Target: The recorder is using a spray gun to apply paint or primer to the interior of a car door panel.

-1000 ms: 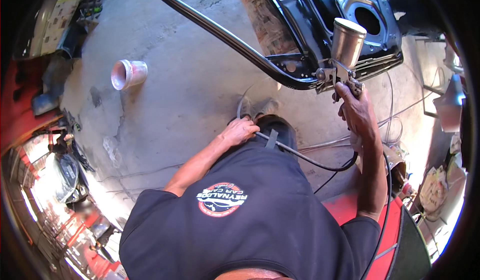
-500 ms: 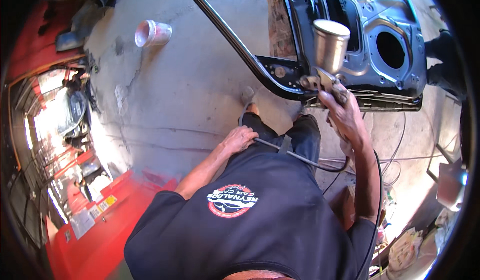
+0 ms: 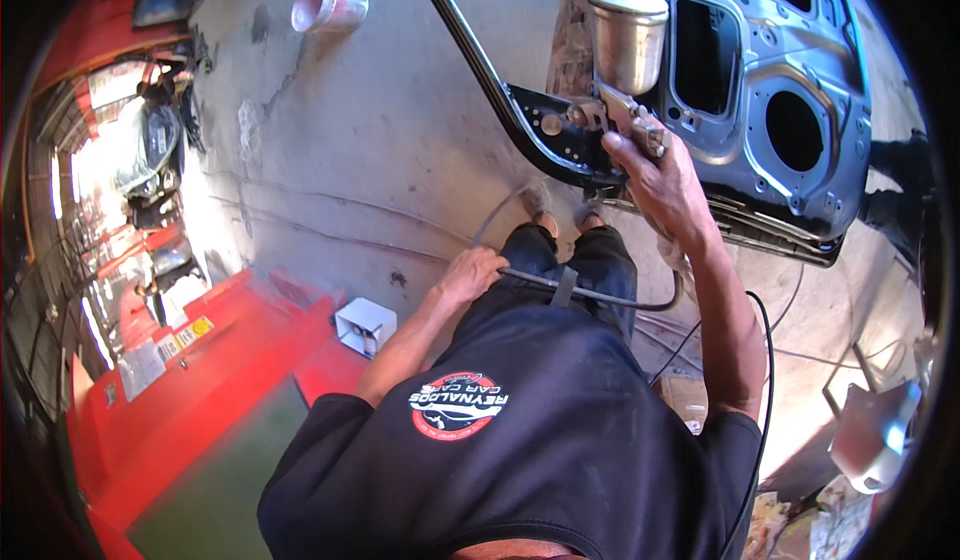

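Note:
My right hand [image 3: 655, 175] is closed round the handle of a spray gun [image 3: 622, 110] with a metal cup [image 3: 628, 42] on top. The gun is held over the lower corner of a vehicle door [image 3: 735, 130], whose bare inner side faces up, partly grey and partly black. The door's black window frame [image 3: 480, 70] reaches up and to the left. At my waist, my left hand [image 3: 473, 274] grips the air hose [image 3: 580, 290], which runs across to below the gun. Its far end drops toward my feet.
A stained pinkish tub [image 3: 330, 7] lies on the concrete floor [image 3: 350, 120]. To the left are a red panel surface [image 3: 210, 350] and a white open box [image 3: 365, 326]. Hoses trail over the floor. A white container [image 3: 873, 435] stands at the right among litter.
The spray gun has shifted left along the door's near corner with my right hand. My view has turned, so the door appears further right and the white box has come into sight.

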### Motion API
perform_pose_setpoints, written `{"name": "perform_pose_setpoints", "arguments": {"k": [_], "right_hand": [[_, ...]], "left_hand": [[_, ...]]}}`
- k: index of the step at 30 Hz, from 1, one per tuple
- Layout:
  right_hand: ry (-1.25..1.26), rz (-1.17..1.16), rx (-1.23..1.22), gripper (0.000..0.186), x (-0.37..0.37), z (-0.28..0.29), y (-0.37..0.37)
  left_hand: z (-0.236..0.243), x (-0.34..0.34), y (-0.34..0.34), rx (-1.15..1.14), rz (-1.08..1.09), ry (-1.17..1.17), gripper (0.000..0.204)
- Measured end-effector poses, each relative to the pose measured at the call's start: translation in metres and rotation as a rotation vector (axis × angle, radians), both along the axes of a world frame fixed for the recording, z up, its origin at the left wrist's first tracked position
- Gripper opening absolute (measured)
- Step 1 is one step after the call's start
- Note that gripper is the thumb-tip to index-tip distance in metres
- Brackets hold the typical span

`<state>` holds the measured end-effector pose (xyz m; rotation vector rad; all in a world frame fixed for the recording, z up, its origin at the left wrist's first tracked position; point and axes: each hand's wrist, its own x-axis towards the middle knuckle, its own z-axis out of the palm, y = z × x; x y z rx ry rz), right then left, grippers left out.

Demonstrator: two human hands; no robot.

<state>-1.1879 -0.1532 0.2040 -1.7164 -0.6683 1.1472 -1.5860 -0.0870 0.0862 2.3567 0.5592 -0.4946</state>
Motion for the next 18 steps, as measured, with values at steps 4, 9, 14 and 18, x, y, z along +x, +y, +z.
{"name": "perform_pose_setpoints", "arguments": {"k": [4,9,14,18], "right_hand": [[0.075,0.082,-0.169,0.039,0.006,0.009,-0.025],[0.165,0.1,-0.291,0.037,0.004,0.031,-0.054],[-0.045,0.02,-0.249,0.036,0.002,0.042,-0.085],[-0.136,-0.006,-0.241,0.034,0.004,0.05,-0.087]], "left_hand": [[0.002,0.017,-0.01,-0.007,0.004,-0.094,0.02],[0.007,0.032,-0.02,-0.033,-0.008,-0.054,0.026],[0.004,0.043,-0.028,0.005,-0.03,-0.123,0.017],[0.0,0.044,-0.029,0.01,-0.054,-0.118,0.02]]}}
